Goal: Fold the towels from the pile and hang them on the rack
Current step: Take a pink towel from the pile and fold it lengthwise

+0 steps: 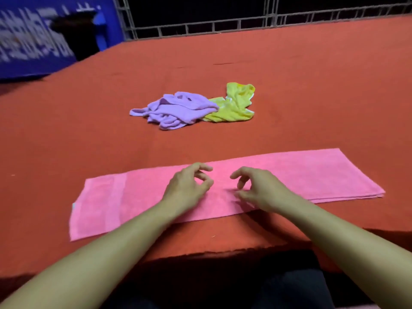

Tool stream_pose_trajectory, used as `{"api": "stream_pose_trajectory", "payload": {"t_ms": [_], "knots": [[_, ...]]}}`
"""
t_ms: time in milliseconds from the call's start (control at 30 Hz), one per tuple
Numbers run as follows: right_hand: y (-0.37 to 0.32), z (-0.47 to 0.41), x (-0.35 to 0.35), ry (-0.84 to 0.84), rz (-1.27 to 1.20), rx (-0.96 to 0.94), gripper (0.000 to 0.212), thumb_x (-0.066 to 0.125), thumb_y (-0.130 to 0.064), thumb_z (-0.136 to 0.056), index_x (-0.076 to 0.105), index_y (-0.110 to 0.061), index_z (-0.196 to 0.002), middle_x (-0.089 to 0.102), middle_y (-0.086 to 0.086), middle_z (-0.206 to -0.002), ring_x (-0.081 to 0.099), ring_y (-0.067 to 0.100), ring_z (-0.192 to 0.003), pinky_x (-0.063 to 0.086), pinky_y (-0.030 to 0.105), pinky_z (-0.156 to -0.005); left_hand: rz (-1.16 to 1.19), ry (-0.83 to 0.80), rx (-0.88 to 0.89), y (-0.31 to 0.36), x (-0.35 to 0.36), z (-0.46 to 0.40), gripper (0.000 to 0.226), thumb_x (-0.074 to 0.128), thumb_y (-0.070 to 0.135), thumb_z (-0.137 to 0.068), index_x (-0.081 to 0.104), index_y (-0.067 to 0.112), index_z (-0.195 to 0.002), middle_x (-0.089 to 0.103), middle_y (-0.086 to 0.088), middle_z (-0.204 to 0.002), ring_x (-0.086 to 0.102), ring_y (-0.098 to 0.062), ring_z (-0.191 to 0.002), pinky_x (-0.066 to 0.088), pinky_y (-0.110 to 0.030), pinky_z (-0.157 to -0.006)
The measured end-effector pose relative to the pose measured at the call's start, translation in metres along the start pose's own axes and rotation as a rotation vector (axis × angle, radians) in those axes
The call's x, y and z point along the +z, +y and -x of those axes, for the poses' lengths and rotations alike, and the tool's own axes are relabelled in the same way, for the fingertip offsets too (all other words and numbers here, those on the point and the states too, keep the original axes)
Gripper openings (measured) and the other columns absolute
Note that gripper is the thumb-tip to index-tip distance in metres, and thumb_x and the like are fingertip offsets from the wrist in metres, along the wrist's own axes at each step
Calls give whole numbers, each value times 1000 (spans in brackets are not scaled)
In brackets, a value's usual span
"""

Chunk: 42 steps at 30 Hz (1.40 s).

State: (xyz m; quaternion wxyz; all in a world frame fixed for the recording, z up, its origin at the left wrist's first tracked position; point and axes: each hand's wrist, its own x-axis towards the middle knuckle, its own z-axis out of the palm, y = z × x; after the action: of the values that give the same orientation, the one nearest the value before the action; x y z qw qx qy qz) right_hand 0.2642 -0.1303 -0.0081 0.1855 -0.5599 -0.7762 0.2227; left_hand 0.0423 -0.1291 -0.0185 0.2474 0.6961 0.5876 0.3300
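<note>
A pink towel [312, 172] lies folded into a long strip across the near part of the red table [312, 74]. Both hands hover over its middle. My left hand [189, 186] has loosely curled fingers and holds nothing. My right hand [258, 188] is the same, fingers relaxed and bent just above the cloth. Farther back in the middle of the table lies the pile: a crumpled purple towel [176, 110] touching a crumpled yellow towel [234, 105] on its right. No rack for hanging is clearly in view.
A grey metal grid fence [223, 25] runs along the table's far edge. A blue banner [33, 41] and a dark object stand at the far left. The table's near edge [223, 253] is just below the pink towel.
</note>
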Motion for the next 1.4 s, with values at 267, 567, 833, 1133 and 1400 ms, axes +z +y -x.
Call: {"api": "stream_pose_trajectory", "payload": {"t_ms": [267,567,833,1133,1400], "knots": [[-102,-30,73,-136,-34,-261,31,68,-24,-84,62,-32,-113,64,-19,-88,50,-7,-63,42,26,-71,-156,230,-236,-93,-119,71,25,68,24,-83,59,46,-94,68,20,-85,63,-6,-65,55,-36,-75],[-196,-100,144,-153,-41,-403,29,65,-22,-87,63,-23,-116,69,-11,-95,57,10,-75,44,28,-75,-223,386,-556,-166,-193,120,33,75,31,-82,62,26,-111,67,11,-92,65,-16,-95,45,-29,-83],[-254,-178,205,-63,104,-439,44,57,-30,-90,51,-26,-134,64,-1,-126,52,30,-116,43,42,-96,-189,305,-539,-166,-188,113,57,77,38,-78,50,22,-126,67,14,-77,63,-13,-94,44,-30,-80],[-259,-203,223,-156,-48,-358,44,61,-26,-90,50,-28,-133,65,-13,-97,61,20,-109,43,44,-97,131,499,-445,-173,-179,104,48,66,16,-91,47,20,-135,59,9,-85,55,-4,-77,42,-21,-73],[-267,-211,217,-97,-239,-421,42,63,-13,-90,55,-15,-131,61,-9,-87,56,11,-83,38,19,-78,11,513,-438,-174,-180,119,54,68,21,-90,43,28,-138,62,15,-97,57,-6,-79,40,-20,-70]]}}
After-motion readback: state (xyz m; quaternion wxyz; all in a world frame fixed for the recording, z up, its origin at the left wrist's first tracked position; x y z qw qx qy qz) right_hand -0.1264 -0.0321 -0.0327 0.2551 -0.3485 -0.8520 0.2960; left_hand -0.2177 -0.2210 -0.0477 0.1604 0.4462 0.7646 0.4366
